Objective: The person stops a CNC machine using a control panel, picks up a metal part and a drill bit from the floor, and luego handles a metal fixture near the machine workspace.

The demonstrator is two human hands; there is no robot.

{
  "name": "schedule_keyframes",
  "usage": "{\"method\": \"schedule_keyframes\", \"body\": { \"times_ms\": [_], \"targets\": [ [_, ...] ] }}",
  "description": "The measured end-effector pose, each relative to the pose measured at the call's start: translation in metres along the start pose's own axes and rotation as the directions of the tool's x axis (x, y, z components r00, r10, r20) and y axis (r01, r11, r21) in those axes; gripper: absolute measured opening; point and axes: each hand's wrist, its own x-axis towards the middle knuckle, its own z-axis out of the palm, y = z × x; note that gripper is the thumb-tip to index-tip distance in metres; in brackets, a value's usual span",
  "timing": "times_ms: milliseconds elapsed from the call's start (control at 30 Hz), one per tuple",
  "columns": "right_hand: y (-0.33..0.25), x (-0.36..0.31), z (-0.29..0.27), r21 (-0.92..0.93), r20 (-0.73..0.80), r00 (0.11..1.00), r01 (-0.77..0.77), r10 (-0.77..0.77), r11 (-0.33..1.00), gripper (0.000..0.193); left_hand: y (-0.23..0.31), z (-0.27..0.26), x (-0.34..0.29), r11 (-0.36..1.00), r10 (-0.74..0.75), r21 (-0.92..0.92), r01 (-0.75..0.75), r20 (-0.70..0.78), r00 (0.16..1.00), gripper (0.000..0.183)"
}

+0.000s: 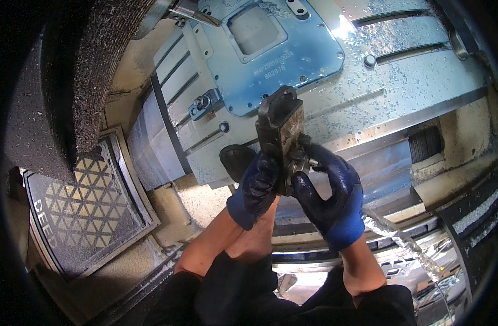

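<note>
My left hand [255,187], in a dark blue coated glove, is closed around the lower side of a dark metal block [280,127]. The block is long, upright and worn, with a rounded, notched top; its exact kind does not show. My right hand [330,190], gloved the same way, curls thumb and fingers around a small metal screw fitting [299,163] on the block's right side. A black oval piece [237,162] shows beside my left hand; whether it joins the block is unclear. Behind the block's top lies a bluish metal plate [276,65] with a square opening.
The plate sits on a slotted machine table [336,117] strewn with chips. A bolted clamp [204,103] stands at its left edge, and a spindle tool [203,15] reaches in above. Ribbed dark covering [105,70] hangs at left. A foil-wrapped hose [401,239] runs at lower right.
</note>
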Motion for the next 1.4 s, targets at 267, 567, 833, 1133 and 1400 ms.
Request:
{"method": "schedule_keyframes", "body": {
  "times_ms": [267,567,833,1133,1400],
  "targets": [
    [-0.001,0.003,-0.005,-0.037,0.019,0.998,0.060,-0.060,0.997,0.051,0.000,-0.003,0.002,1.000,-0.012,0.029,0.010,0.042,0.999,0.078],
    [0.005,0.001,-0.006,-0.063,0.041,0.998,0.052,-0.050,0.997,0.054,0.003,-0.012,0.000,0.979,-0.093,0.182,0.088,0.017,0.996,0.088],
    [0.006,0.001,-0.008,-0.108,0.032,0.997,0.066,-0.063,0.992,0.059,0.005,-0.003,0.001,0.982,-0.068,0.178,0.061,0.032,0.997,0.086],
    [0.013,-0.021,0.020,0.476,0.122,0.958,-0.287,0.261,0.831,0.079,0.017,0.012,-0.002,0.988,-0.024,0.154,0.032,-0.055,0.998,0.072],
    [0.027,-0.036,0.002,0.480,0.273,0.882,-0.472,0.385,0.740,0.077,0.114,-0.015,0.013,0.738,0.460,0.612,-0.283,-0.150,0.875,0.049]
  ]
}}
